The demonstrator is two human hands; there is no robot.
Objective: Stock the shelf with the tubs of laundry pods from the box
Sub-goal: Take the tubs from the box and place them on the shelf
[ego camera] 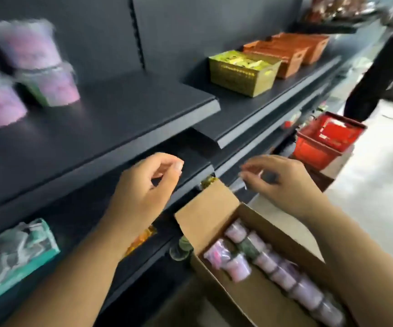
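Nearest: box [245, 300], flaps open, sits below and between both hands. Inside, tubs [236, 267] lie on their sides in rows, pink contents, one greenish. Packed tight, so prob. a top-down grab, one at a time. Box is parked close under the shelf edge, giving a short carry.

L hand [147, 187]: up-left of the box flap, in front of the lower shelf lip. L fingers [177, 166] loosely curled, thumb and index apart, nothing in them.

R hand [282, 182]: over the box's far corner. R fingers [253, 171] bent toward thumb. Motion blur + thin clear streak at the tips, so can't tell if they pinch sth or are empty.

Judgement: both hands over box, no tub carried, so this is the reach-for-next-tub step.

Beyond L fingers, up-left: shelf [124, 107] w/ stocked tubs [49, 83] stacked 2 high, blurred. Stacking uses the height. Open board right of them, toward the fingers, is the likely next spot. Task partway; box looks mostly full.

Beyond R fingers: yellow basket [242, 72], then orange baskets [294, 53] on next bay. Red basket [325, 142] lower right.
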